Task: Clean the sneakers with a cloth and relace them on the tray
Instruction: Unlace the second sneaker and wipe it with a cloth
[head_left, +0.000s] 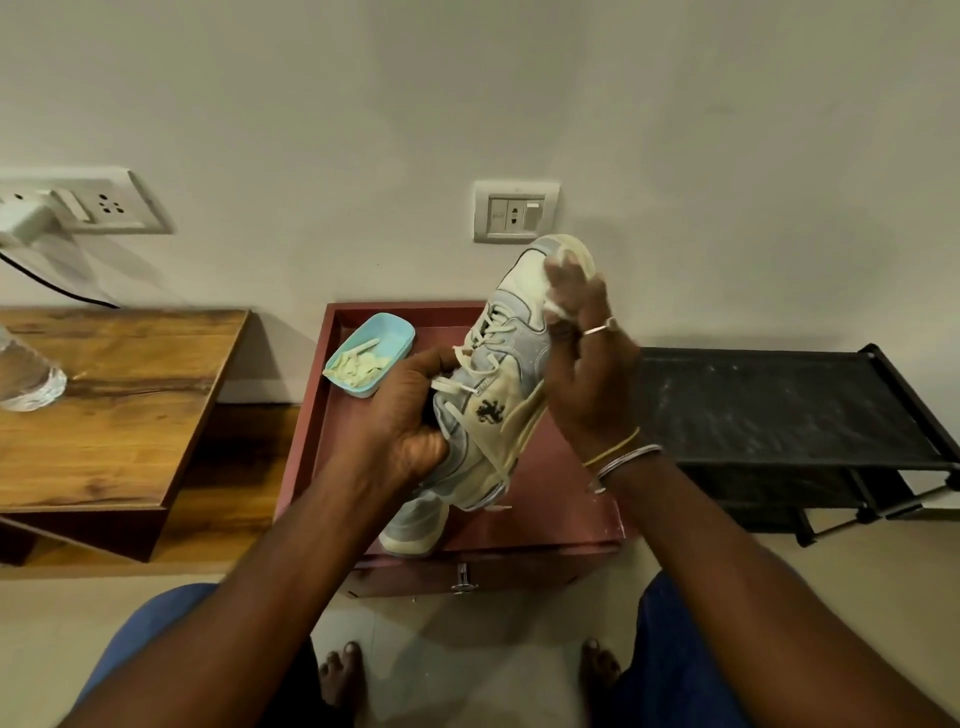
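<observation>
Sneaker (498, 415) is held up over the tray (571, 514), toe tilted up & away twd the wall, heel low. Whether the heel touches the 2nd sneaker (415, 519), which lies in the tray below at the near edge, can't be told.

Left hand (400, 415) is wrapped round the collar/tongue area, fingers curled in by the opening, so the shoe is gripped there. Right hand (592, 364) is up at the toe w/ the cloth (558, 306) bunched under bent fingers (576, 280) & pressed to the toe cap; that part is blurred, so detail is limited.

Handling, as judged: shoe prob. light enough to be carried one-handed. Upper is likely soft & gives under pressure, sole & toe rim stiffer. Best taken at collar or heel, or w/ a hand inside as backing while wiping. Laces (485, 338) are slack w/ loose ends hanging, so they can snag or pull out; not to be used as a hold. Cloth is limp & must be wadded to rub well.

A blue tub (395, 332) of pale scraps sits in the tray's far-left corner.
</observation>
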